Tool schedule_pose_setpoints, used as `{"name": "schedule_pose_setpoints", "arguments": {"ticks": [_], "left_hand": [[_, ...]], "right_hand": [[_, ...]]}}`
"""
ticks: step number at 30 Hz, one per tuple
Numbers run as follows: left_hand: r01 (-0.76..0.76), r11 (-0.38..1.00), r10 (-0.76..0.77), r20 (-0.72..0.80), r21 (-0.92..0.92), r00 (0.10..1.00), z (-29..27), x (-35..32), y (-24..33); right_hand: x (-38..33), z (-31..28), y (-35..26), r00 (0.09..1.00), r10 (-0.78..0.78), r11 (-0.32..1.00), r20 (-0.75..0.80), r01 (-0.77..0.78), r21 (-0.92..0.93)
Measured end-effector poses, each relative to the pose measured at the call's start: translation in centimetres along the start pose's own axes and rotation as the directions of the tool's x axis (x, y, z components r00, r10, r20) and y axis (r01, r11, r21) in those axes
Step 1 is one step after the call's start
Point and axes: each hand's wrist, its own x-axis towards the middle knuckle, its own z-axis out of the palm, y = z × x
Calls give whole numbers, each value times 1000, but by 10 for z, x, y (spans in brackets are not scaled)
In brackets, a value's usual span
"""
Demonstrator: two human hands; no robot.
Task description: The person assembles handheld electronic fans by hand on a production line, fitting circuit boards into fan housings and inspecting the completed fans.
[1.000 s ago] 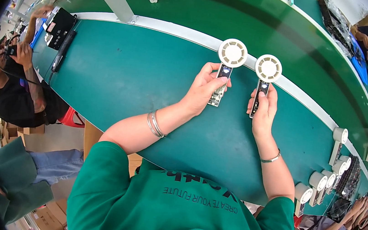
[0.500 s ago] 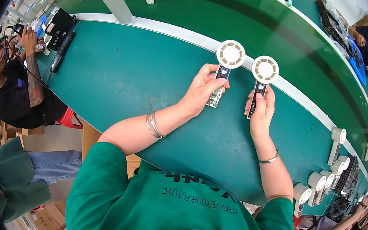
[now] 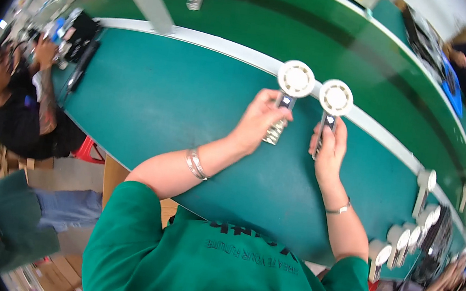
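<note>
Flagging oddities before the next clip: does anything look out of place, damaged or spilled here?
I see no spill. One oddity: the fan in the left hand shows what look like bare circuit parts at its lower end, as though uncovered. Blur hides any fine damage.

head view | left head-worn fisheye | faces down | above green table (image 3: 163, 96)

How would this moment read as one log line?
left hand: holds white round-headed device; right hand: holds matching device; green table: beneath both; similar devices: at right
</note>
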Motion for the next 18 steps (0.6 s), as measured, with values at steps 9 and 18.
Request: {"name": "schedule_pose_setpoints", "arguments": {"ticks": [9, 18], "left_hand": [[-57, 997, 52, 117, 42, 992, 18, 2, -26], [-130, 987, 129, 26, 91, 991, 3, 3, -28]], "right_hand": [[-6, -31, 17, 963, 42, 999, -265, -37, 24], [6, -22, 24, 961, -261, 944, -90, 234, -232]]}}
